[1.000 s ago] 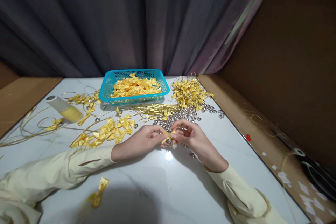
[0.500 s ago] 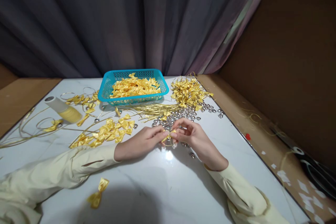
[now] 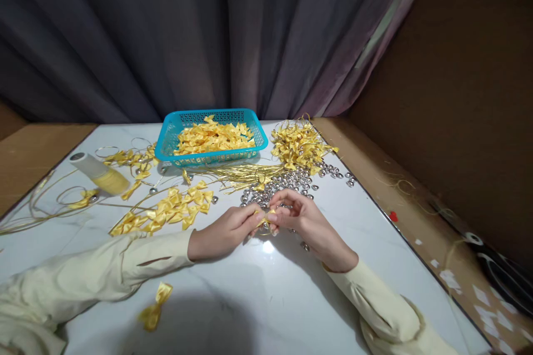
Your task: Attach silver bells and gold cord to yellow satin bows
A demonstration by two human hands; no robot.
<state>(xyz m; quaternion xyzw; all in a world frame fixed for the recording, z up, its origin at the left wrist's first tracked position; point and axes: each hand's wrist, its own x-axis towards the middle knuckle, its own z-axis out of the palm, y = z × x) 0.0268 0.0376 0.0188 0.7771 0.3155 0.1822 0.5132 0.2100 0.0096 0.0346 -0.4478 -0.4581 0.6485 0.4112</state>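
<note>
White marble table point(image 3: 375, 233) under dark curtains: a small yellow bow point(image 3: 265, 218) sits mid-table, pinched from both sides by the left hand point(image 3: 227, 230) and right hand point(image 3: 306, 219), fingertips pressed together on it. Silver beads point(image 3: 287, 182) lie just behind; farther back a blue basket point(image 3: 177, 125) holds more bows

Fingertips point(image 3: 255, 215) hide most of the yellow bow point(image 3: 265, 220).

Yellow bows point(image 3: 214, 138) fill a turquoise basket point(image 3: 169, 136) on white marble point(image 3: 258, 288).
</note>
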